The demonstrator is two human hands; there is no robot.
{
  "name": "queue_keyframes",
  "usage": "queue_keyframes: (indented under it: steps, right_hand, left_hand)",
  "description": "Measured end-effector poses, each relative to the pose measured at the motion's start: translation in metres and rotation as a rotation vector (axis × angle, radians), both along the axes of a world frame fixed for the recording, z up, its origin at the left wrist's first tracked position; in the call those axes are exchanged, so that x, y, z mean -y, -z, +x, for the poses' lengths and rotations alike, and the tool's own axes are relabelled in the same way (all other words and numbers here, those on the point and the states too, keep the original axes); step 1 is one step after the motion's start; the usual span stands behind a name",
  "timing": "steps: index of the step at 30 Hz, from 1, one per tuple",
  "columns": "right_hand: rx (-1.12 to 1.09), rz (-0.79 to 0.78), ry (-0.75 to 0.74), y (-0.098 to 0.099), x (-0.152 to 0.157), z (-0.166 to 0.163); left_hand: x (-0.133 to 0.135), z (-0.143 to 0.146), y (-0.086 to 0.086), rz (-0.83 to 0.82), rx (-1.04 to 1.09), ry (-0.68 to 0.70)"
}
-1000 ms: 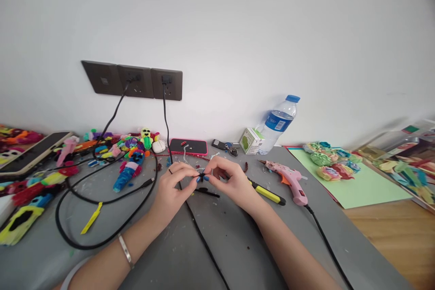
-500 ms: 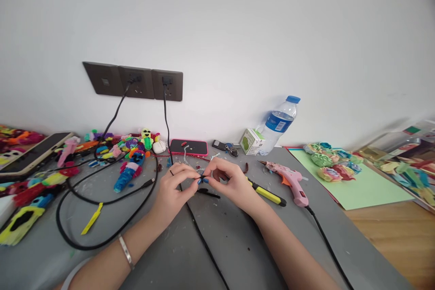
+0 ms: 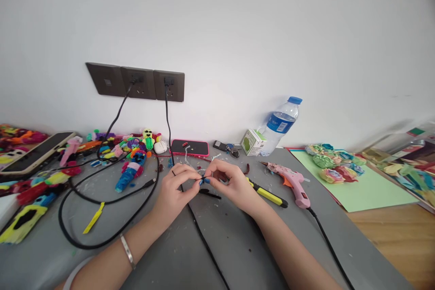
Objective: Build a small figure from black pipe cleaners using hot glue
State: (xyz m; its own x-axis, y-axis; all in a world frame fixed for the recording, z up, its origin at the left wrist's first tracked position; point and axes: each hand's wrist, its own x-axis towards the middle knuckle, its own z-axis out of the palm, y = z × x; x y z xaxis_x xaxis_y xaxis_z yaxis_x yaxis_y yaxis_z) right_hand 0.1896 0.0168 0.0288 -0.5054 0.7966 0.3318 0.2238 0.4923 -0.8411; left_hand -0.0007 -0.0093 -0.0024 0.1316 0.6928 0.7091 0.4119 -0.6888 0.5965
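My left hand (image 3: 176,189) and my right hand (image 3: 228,182) meet above the grey mat (image 3: 217,244), fingertips pinched together on a small black pipe-cleaner piece (image 3: 203,177). The nails are painted blue. A second black strand (image 3: 210,194) lies on the mat just below the hands. A silver bracelet (image 3: 127,251) sits on my left wrist. How the small piece is shaped is too small to make out.
A pink glue gun (image 3: 288,180) with its black cord lies at right, a yellow-handled tool (image 3: 268,194) beside it. Colourful pipe-cleaner figures (image 3: 134,154), a red-cased phone (image 3: 189,147), a water bottle (image 3: 279,124), a small green carton (image 3: 250,141) and black cables (image 3: 102,199) crowd the back. Paper flowers (image 3: 331,163) lie on green paper.
Both hands stay pinched on the small black piece with only slight finger shifts. The view has drifted a little, so everything sits slightly lower in frame.
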Motion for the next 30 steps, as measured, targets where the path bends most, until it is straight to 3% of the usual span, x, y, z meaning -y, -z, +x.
queue_keyframes:
  steps: [30]
  right_hand:
    - [-0.051,-0.033,0.035,0.0043,-0.0042,0.0004]
  left_hand:
    - [0.0005,-0.0003,0.0024,-0.049,0.04,-0.023]
